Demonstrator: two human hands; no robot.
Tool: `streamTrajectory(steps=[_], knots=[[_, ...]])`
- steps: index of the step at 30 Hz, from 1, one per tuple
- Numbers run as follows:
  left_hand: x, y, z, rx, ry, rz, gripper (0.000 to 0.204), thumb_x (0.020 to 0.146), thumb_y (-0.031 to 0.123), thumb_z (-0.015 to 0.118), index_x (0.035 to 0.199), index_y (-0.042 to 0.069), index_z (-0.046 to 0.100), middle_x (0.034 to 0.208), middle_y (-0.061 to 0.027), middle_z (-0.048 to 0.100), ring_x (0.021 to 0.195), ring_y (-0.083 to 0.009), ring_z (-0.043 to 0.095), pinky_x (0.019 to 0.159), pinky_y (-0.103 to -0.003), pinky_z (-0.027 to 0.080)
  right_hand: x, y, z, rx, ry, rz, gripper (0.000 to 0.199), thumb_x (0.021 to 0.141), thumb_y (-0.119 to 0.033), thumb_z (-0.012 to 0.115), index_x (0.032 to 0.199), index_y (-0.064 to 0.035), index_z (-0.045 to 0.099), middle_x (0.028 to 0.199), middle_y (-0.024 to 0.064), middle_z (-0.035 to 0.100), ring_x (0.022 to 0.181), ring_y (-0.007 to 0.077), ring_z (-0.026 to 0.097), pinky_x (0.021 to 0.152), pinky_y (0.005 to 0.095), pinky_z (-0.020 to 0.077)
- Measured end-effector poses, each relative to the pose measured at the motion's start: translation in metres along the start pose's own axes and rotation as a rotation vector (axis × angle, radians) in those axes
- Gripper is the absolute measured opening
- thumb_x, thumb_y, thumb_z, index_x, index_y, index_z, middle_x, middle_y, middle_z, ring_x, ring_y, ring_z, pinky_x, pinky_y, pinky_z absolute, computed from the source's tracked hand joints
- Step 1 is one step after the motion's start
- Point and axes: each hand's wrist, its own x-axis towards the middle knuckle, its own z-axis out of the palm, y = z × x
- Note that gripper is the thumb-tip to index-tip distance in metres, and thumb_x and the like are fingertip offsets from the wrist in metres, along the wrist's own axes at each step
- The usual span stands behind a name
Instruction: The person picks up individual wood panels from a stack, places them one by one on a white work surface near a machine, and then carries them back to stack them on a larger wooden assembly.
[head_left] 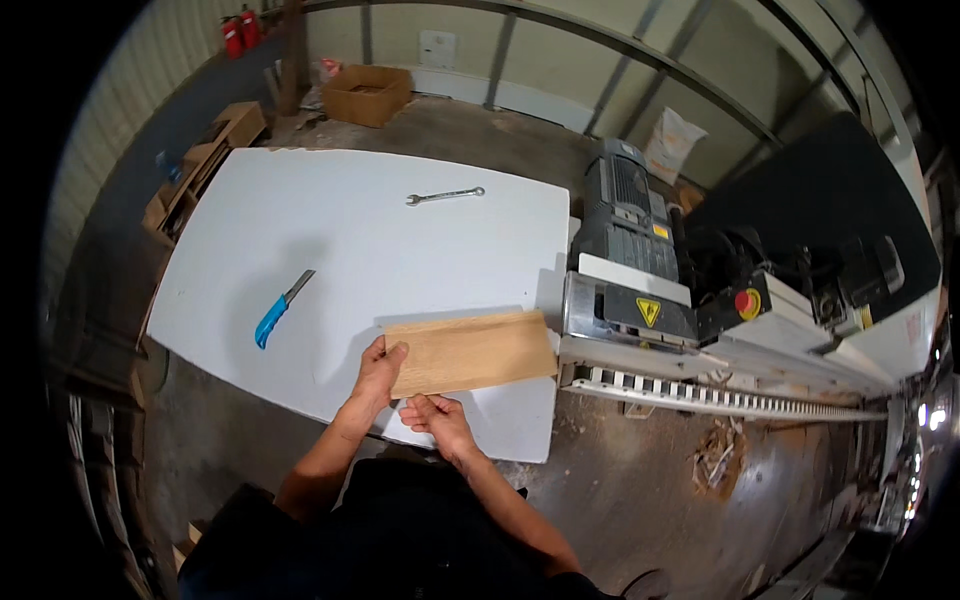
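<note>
A flat, light-brown wooden board (470, 352) is held above the near right part of a white tabletop (350, 230). My left hand (379, 368) grips the board's left end, thumb on its upper face and fingers at the edge. Close below the board's near edge, my right hand (436, 420) has its fingers curled and pinching at that edge; its fingertips are partly hidden. The board's right end reaches to the machine's side. To the left on the table lies a blue-handled utility knife (282, 310) with its blade out. A steel combination wrench (445, 196) lies near the far edge.
At the right stands a machine with a grey motor (625, 215), a red stop button (747, 304) and a long toothed conveyor track (720, 400). A cardboard box (366, 95) sits on the floor beyond the table. Wood scraps (718, 460) lie on the floor below the track.
</note>
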Motion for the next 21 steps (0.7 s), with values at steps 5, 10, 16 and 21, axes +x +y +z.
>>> streamTrajectory(steps=[5, 10, 16, 21], knots=[[0.026, 0.015, -0.048, 0.201, -0.149, 0.056, 0.024, 0.088, 0.008, 0.056, 0.111, 0.0, 0.056, 0.102, -0.0107, 0.062, 0.087, -0.017, 0.058, 0.078, -0.03, 0.048, 0.015, 0.016, 0.003, -0.404, 0.113, -0.641, 0.023, 0.091, -0.02, 0.057, 0.102, -0.0009, 0.063, 0.087, 0.0116, 0.067, 0.074, 0.0175, 0.064, 0.07, 0.0295, 0.0512], [0.032, 0.021, -0.057, 1.151, 0.011, 0.601, 0.039, 0.085, 0.014, 0.058, 0.12, -0.003, 0.051, 0.121, -0.0237, 0.05, 0.11, -0.0329, 0.049, 0.093, -0.044, 0.04, 0.056, -0.016, 0.017, -1.273, 0.447, -1.066, 0.045, 0.092, -0.022, 0.051, 0.126, 0.0066, 0.047, 0.132, 0.0272, 0.043, 0.121, 0.0397, 0.044, 0.101, 0.0455, 0.0349], [0.039, -0.005, -0.046, 1.561, -0.25, 0.807, 0.064, 0.089, 0.038, 0.05, 0.134, -0.005, 0.036, 0.143, -0.0243, 0.029, 0.137, -0.0364, 0.02, 0.112, -0.049, 0.012, 0.074, -0.002, -0.017, -1.603, 0.46, -0.855, 0.063, 0.093, -0.037, 0.043, 0.135, 0.0084, 0.033, 0.142, 0.0278, 0.03, 0.135, 0.0418, 0.023, 0.11, 0.0507, 0.0156], [0.042, -0.001, -0.059, 1.609, -0.23, 0.763, 0.076, 0.09, 0.049, 0.045, 0.139, -0.006, 0.028, 0.147, -0.0229, 0.023, 0.139, -0.0356, 0.014, 0.113, -0.05, 0.006, 0.047, -0.023, -0.084, -1.498, 0.743, -0.71, 0.069, 0.094, -0.045, 0.039, 0.137, 0.0084, 0.031, 0.144, 0.0296, 0.025, 0.135, 0.0456, 0.019, 0.11, 0.0532, 0.015]])
